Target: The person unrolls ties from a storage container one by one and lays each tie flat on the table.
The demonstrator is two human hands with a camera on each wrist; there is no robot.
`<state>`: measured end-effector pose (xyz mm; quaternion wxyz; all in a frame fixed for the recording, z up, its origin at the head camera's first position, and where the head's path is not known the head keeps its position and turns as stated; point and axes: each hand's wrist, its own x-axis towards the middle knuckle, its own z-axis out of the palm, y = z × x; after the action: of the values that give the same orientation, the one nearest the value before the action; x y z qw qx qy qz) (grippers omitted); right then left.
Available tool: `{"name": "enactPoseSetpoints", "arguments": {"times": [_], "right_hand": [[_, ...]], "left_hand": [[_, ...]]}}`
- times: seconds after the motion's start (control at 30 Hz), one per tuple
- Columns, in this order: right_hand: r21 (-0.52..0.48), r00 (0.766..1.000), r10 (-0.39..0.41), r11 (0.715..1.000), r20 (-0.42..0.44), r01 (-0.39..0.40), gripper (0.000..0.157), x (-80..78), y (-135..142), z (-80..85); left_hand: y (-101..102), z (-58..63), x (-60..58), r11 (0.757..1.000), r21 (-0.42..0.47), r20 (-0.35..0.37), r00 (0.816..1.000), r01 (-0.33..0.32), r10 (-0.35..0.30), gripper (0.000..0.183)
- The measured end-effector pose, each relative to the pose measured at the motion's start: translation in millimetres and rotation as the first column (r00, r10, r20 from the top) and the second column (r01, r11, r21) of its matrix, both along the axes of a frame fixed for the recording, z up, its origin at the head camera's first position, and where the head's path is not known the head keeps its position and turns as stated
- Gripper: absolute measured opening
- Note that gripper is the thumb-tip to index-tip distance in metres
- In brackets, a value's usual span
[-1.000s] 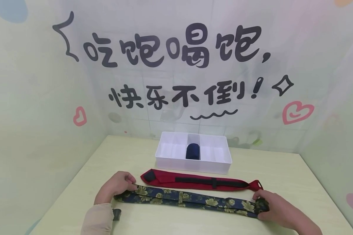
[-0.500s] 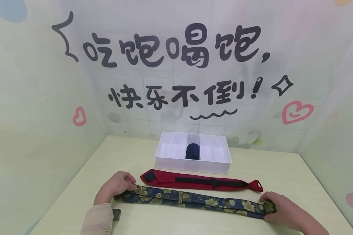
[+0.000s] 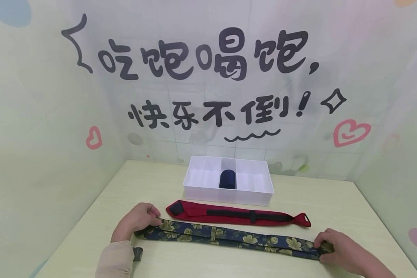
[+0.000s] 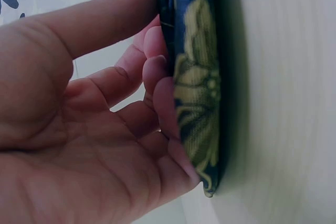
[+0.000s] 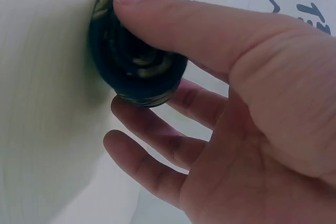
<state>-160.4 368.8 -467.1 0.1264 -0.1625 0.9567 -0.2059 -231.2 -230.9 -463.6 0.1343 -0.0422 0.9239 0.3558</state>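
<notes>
A dark blue necktie with yellow-green flowers (image 3: 250, 239) stretches left to right across the table, folded lengthwise in layers. My left hand (image 3: 139, 218) pinches its left end; in the left wrist view the thumb lies on one side and the fingertips on the other. At the other end my right hand (image 3: 344, 249) grips a rolled-up part of the necktie. Seen from the right wrist, that coil (image 5: 139, 61) sits between thumb and fingers, its spiral edge showing. Just behind lies a red necktie (image 3: 198, 211), back side up, with a black strip and a loop at its right tip.
A white divided box (image 3: 226, 196) stands behind the neckties, holding a dark blue roll (image 3: 227, 179) in its middle compartment. A small black object (image 3: 138, 253) shows beside the left cuff. Printed curtains (image 3: 208, 146) enclose the table's back and sides.
My right hand has moved to the right along with the coil, and more of the floral necktie lies flat. The left hand stays in place.
</notes>
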Motion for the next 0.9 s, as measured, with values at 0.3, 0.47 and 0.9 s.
{"name": "enactPoseSetpoints", "arguments": {"times": [0.3,0.47,0.9], "right_hand": [[-0.013,0.995,-0.092,0.996,0.049,0.093,0.031,2.8,4,-0.6],[-0.013,0.973,-0.207,0.978,0.1,0.209,0.026,4.7,0,1.5],[0.042,0.955,-0.297,0.954,0.021,0.296,0.022,17.5,14,8.2]], "left_hand": [[-1,-1.2,0.4,1.0,0.006,0.0,1.0,0.005,-0.005,0.021],[-1,0.5,-0.1,1.0,-0.001,-0.002,1.0,0.009,-0.009,0.022],[-2,-0.3,0.0,1.0,-0.005,-0.014,1.0,0.016,-0.016,0.021]]}}
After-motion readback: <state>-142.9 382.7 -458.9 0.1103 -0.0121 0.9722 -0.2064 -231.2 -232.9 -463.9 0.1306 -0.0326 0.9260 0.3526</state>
